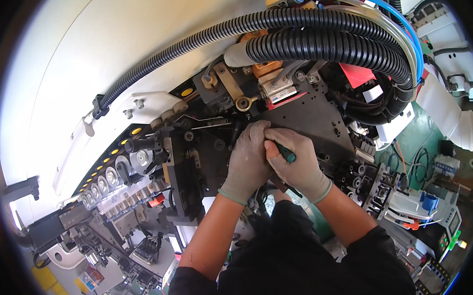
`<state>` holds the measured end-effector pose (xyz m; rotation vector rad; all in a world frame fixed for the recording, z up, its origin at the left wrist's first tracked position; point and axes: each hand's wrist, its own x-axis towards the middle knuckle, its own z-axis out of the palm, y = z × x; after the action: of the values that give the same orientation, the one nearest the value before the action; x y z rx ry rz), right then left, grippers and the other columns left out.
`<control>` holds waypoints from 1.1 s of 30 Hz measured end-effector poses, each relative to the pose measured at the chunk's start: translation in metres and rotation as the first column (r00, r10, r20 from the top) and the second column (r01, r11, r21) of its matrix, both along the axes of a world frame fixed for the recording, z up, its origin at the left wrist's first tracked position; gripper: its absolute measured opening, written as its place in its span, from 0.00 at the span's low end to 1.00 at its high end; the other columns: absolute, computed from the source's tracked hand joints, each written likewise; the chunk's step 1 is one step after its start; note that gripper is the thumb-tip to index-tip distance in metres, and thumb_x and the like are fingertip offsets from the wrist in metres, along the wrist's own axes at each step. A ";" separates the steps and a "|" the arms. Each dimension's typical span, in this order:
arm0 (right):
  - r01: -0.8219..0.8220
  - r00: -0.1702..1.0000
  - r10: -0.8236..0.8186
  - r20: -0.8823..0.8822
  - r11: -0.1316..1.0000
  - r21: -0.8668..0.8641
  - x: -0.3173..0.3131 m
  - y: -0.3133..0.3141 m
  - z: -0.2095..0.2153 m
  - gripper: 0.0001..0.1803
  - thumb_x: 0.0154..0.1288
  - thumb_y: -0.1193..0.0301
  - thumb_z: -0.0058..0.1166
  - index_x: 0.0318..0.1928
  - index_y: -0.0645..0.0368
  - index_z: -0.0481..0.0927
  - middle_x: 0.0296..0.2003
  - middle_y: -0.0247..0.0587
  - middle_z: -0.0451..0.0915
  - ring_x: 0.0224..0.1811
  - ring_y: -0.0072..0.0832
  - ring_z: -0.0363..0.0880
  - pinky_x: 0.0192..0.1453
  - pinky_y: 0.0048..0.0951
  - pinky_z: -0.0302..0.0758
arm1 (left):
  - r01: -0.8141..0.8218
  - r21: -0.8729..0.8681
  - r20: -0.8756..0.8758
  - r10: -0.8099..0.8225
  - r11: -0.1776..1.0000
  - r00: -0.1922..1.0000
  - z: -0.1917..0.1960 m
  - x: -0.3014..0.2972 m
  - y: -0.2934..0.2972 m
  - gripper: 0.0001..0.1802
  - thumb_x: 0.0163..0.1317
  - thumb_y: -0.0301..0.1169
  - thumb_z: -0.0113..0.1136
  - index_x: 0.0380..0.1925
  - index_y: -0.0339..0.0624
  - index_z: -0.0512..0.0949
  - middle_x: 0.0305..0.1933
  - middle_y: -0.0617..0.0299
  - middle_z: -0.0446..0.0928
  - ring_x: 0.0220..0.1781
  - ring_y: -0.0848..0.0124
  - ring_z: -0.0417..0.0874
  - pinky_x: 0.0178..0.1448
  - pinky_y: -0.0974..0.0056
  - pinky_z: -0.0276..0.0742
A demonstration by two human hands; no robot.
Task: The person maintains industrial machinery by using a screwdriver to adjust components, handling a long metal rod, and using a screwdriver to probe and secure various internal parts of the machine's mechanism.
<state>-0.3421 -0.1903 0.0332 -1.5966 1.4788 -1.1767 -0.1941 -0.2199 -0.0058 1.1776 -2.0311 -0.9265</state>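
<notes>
Both hands wear pale grey gloves and meet over the dark metal plate (309,115) of a machine. My right hand (296,158) is closed round a screwdriver (286,154); its dark green handle points back toward me, and its shaft and tip are hidden. The glove leaves the right thumb tip bare. Against it on the left, my left hand (249,160) has its fingers curled down and pressed together. Whatever those fingers hold is out of sight beneath them. Just beyond the hands stands a metal linkage with a brass-coloured rod-end (243,103).
Thick black corrugated hoses (322,44) arch over the far side, with blue tubing (408,32) at right. A white machine cover (75,75) fills the far left, above a row of clear round rollers (111,176). Metal mechanisms (375,189) crowd the right.
</notes>
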 end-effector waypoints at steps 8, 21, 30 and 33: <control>0.085 0.980 -0.095 0.176 0.994 0.061 -0.018 0.014 0.012 0.13 0.78 0.70 0.60 0.52 0.69 0.86 0.45 0.52 0.88 0.47 0.34 0.88 0.54 0.31 0.80 | 0.048 -0.065 -0.106 -0.054 0.997 0.993 0.036 0.003 0.017 0.36 0.64 0.23 0.67 0.73 0.31 0.68 0.67 0.34 0.76 0.66 0.37 0.80 0.70 0.47 0.79; -0.029 0.988 0.018 -0.151 0.997 -0.072 -0.011 -0.015 -0.010 0.10 0.75 0.73 0.62 0.51 0.66 0.86 0.40 0.48 0.87 0.43 0.29 0.87 0.49 0.32 0.82 | -0.099 0.433 -0.213 0.208 0.896 0.955 0.021 0.054 0.088 0.16 0.80 0.24 0.51 0.63 0.31 0.77 0.57 0.55 0.84 0.56 0.70 0.84 0.62 0.64 0.80; 0.086 0.415 -0.418 0.808 0.902 0.422 -0.057 0.094 0.014 0.30 0.85 0.48 0.45 0.60 0.66 0.78 0.44 0.57 0.86 0.40 0.40 0.87 0.52 0.43 0.84 | -0.229 0.539 -0.379 0.476 0.811 0.794 0.047 0.059 0.087 0.14 0.80 0.24 0.57 0.61 0.35 0.80 0.57 0.60 0.83 0.55 0.74 0.84 0.55 0.70 0.80; -0.032 0.255 -0.452 0.855 0.880 0.475 -0.063 0.110 0.032 0.29 0.82 0.47 0.48 0.55 0.64 0.79 0.36 0.50 0.79 0.34 0.35 0.75 0.45 0.36 0.75 | -0.176 0.473 -0.446 0.407 0.863 0.797 0.061 0.053 0.084 0.17 0.76 0.23 0.61 0.62 0.30 0.80 0.56 0.58 0.83 0.55 0.75 0.82 0.62 0.70 0.76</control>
<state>-0.4054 -0.0801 0.0653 -0.1260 0.9375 -1.4470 -0.1410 -0.1364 0.0555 1.2299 -1.1886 -1.3775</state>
